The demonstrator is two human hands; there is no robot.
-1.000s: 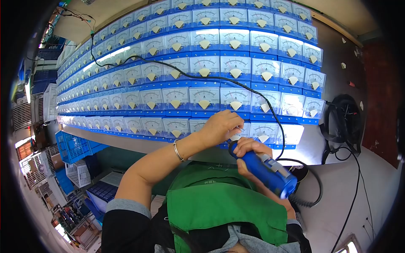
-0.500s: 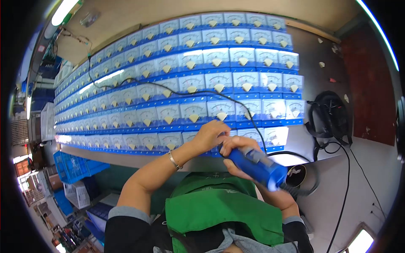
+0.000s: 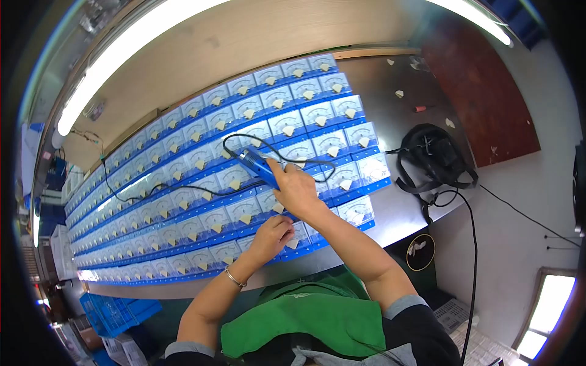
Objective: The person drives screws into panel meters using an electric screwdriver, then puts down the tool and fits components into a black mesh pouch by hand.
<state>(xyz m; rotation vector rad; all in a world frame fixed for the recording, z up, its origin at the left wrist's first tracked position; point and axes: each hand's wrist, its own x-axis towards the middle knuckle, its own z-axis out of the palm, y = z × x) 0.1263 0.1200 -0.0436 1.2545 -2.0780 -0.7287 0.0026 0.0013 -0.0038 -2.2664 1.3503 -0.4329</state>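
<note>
My right hand (image 3: 297, 190) is wrapped round a blue electric screwdriver (image 3: 257, 166) with a black cord. The tool lies tilted over the rows of meters, its cord end toward the upper left; its tip is hidden by my hand. My left hand (image 3: 270, 238), a bracelet at the wrist, rests low over the front row with fingers curled together. Whatever those fingers hold, if anything, cannot be made out. Beneath both hands stand many panel meters (image 3: 226, 218) with clear faces, blue bases and cream fan-shaped pieces.
A black cord (image 3: 177, 186) runs across the meters. On the bench's right lie a black strapped bag (image 3: 434, 160), a small red-handled tool (image 3: 420, 108) and cream scraps. A round bin (image 3: 421, 252) stands below the right edge, and a blue crate (image 3: 116, 314) at lower left.
My right hand has swung the screwdriver from near my body out over the meters, its cord end now pointing away. My hands have moved apart, and the camera view has turned and shifted.
</note>
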